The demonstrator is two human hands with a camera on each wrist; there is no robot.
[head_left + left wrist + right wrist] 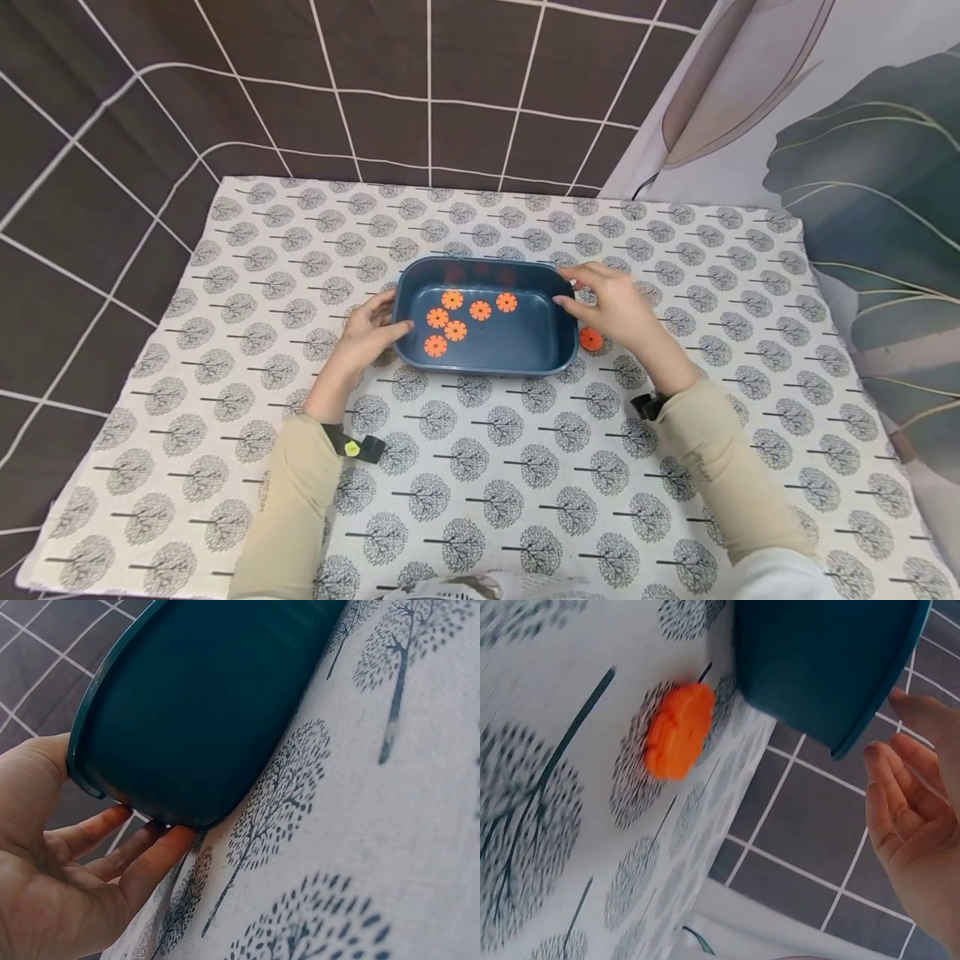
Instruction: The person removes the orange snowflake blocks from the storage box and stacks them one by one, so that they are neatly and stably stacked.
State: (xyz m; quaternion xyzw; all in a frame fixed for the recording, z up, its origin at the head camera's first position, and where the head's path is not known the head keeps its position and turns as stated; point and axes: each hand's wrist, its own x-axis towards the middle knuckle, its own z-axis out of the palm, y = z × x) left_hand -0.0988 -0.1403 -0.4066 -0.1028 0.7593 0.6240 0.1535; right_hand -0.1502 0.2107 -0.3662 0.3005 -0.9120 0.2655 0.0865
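A dark blue rectangular plastic box (517,354) stands on the cloth, its open top facing up. Several flat orange notched discs (480,311) lie on its floor, mostly toward the left side. My left hand (367,332) grips the box's left end, thumb over the rim and fingertips against the outer wall (187,750). At the opposite end is my right hand (611,307), its thumb and index finger at the rim and the other fingers loosely extended beside it. Just right of the box sits a thicker orange notched piece (679,731), below my right hand.
The table is covered by a white cloth (495,504) printed with grey trees. Behind it and at the left hangs a dark curtain (382,50) with a white grid. A pale leaf-patterned curtain (885,208) hangs at the right.
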